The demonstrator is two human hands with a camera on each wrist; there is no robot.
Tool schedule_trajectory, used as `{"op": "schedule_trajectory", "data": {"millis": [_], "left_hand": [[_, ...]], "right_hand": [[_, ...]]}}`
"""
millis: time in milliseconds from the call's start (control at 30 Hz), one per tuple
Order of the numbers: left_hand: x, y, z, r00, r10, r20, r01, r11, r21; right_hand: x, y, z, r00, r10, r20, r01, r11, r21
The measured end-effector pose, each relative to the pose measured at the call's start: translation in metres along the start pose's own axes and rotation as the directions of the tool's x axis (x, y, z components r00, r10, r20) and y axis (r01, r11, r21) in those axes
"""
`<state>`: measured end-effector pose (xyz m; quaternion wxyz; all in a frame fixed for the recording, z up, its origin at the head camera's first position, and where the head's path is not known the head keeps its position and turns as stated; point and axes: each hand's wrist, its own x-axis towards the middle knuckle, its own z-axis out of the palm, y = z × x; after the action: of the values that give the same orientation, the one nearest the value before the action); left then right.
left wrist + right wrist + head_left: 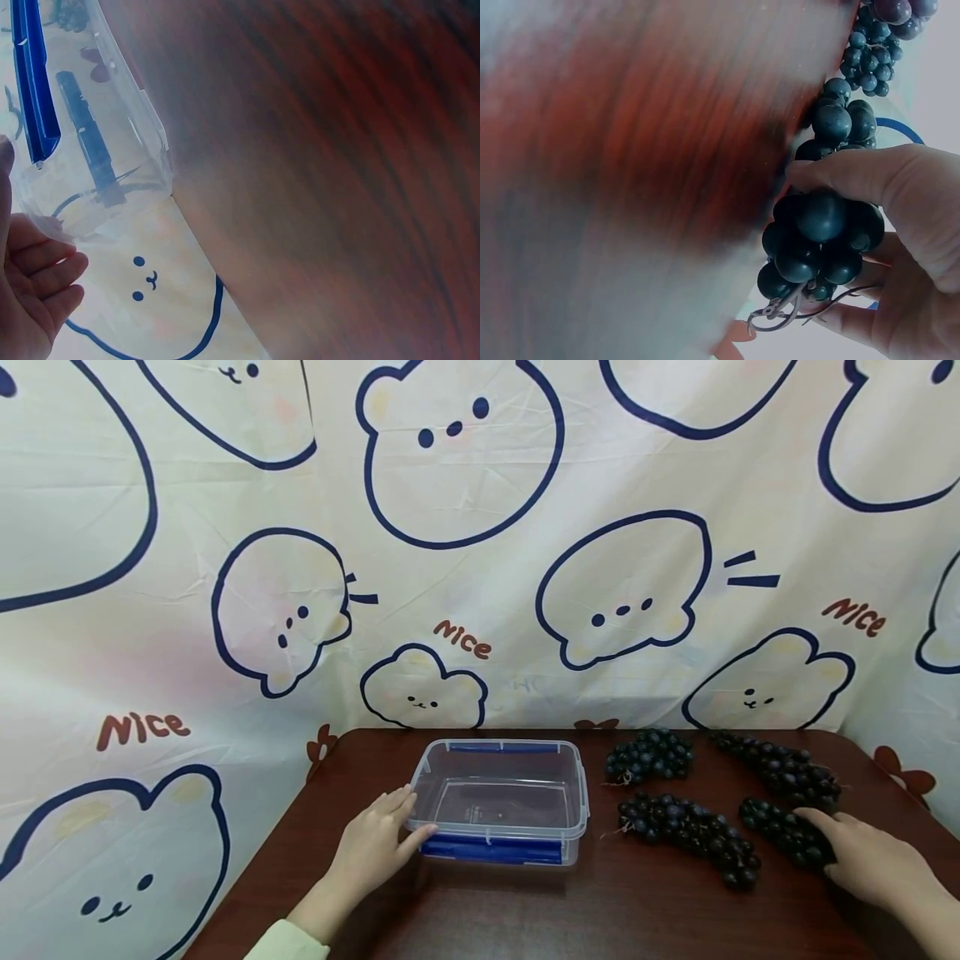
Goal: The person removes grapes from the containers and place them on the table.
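A clear plastic food box [498,835] without a lid on it stands on the table, blue clips along its sides. My left hand [375,839] holds its near left corner, thumb at the front rim and fingers along the left wall; the left wrist view shows those fingers bent beside the box [142,142]. Over at the right, my right hand [862,856] grips a bunch of dark grapes [783,831]. In the right wrist view the thumb lies across this bunch [821,217], fingers behind it, with a thin curly stem at its end.
More dark grape bunches lie near the right hand: a long one [690,831] in front of the box's right side, a round one [651,756] behind it, and another [783,768] at the back right. A patterned cloth [465,577] hangs behind the brown table [600,910].
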<state>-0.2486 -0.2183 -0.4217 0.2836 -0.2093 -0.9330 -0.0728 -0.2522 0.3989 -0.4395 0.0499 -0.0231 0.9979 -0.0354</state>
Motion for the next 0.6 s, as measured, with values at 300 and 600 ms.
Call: {"op": "schedule_trajectory", "data": {"millis": [300, 600], "left_hand": [[0.0003, 0.0005, -0.0003, 1.0, -0.015, 0.012, 0.015, 1.0, 0.001], [0.0002, 0.0014, -0.0009, 1.0, -0.017, 0.007, 0.017, 1.0, 0.0]], "right_hand": [[-0.0003, 0.0038, 0.0047, 1.0, 0.008, 0.009, -0.008, 1.0, 0.009], [0.0011, 0.0051, 0.0061, 0.999, 0.015, 0.052, -0.016, 0.999, 0.031]]}}
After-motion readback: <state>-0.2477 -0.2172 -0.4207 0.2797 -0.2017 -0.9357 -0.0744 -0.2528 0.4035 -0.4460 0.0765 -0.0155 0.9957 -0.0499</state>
